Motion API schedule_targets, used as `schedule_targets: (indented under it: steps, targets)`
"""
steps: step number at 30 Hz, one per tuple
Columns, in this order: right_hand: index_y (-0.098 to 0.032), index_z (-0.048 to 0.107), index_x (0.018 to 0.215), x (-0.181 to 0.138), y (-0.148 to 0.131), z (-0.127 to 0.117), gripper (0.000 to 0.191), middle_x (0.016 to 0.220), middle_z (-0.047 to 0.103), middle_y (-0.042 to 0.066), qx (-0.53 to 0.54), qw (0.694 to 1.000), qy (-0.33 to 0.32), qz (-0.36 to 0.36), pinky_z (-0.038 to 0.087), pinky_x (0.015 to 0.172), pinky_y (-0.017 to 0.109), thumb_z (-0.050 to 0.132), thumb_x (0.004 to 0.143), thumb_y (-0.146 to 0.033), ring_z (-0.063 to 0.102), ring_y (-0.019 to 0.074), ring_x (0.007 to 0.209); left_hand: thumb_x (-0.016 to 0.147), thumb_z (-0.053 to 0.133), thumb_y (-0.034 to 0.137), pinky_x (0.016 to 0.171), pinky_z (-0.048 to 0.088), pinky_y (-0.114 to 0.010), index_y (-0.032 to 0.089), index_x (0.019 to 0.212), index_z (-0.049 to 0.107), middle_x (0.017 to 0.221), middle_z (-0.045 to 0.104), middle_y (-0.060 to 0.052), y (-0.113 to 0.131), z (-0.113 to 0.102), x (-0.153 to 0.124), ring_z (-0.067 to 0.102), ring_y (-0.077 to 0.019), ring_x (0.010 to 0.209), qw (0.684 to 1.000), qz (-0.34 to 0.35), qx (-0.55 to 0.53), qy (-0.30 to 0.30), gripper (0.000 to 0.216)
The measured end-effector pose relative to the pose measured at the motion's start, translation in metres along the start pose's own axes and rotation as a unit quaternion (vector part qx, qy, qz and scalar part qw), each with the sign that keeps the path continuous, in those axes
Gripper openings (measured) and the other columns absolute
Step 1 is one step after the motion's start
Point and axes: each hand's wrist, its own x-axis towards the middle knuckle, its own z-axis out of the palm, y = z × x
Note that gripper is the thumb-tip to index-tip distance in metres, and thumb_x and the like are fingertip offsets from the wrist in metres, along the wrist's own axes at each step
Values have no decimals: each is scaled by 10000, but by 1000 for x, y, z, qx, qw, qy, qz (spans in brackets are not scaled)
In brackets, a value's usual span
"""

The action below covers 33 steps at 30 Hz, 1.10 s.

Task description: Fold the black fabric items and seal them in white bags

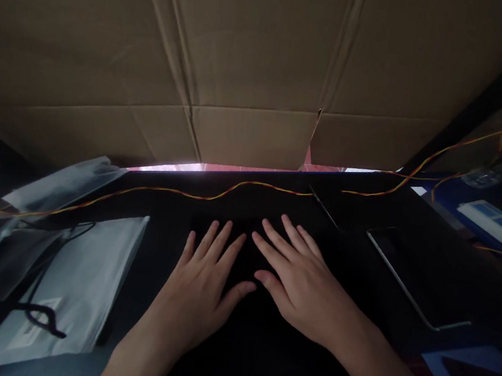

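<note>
My left hand (202, 280) and my right hand (298, 280) lie flat side by side on a black surface (257, 349) in the middle of the view. The fingers of both are stretched out and spread, and the thumbs almost touch. Neither hand holds anything. The black thing under my palms is too dark to make out.
A large cardboard sheet (249, 58) stands behind. A thin red-and-yellow wire (232, 188) runs across just beyond my fingers. Grey plastic bags (77, 276) with a black cord (31, 310) lie at the left. A dark flat tablet-like slab (415, 277) and a white power strip (496, 223) sit at the right.
</note>
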Motion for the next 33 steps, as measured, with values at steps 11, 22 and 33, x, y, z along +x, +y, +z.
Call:
schedule_targets:
  steps: [11, 22, 33]
  targets:
    - [-189, 417, 1713, 23, 25, 15, 659, 1798, 338, 103, -2, 999, -2, 53, 287, 1322, 709, 374, 1165, -551, 183, 428, 1691, 1091, 483, 652, 1222, 436, -701, 238, 1700, 425, 1749, 433, -173, -19, 3, 25, 408, -435, 1619, 998, -31, 20, -47, 738]
    - [-236, 797, 1257, 62, 39, -17, 425, 1211, 809, 78, -33, 996, 73, 35, 516, 1020, 506, 497, 1041, -25, 665, 294, 1149, 1020, 520, 130, 953, 582, -546, 231, 1385, 711, 1356, 780, -128, -35, -41, 73, 708, -373, 1249, 992, -52, 108, 26, 424]
    - [-353, 636, 1553, -36, 39, -25, 465, 1571, 678, 19, -16, 1000, 8, 20, 529, 1148, 640, 644, 1088, -333, 517, 380, 1520, 1082, 507, 263, 823, 551, -460, 305, 1112, 812, 995, 791, -30, -26, -35, -14, 702, -266, 866, 997, 52, 22, 52, 309]
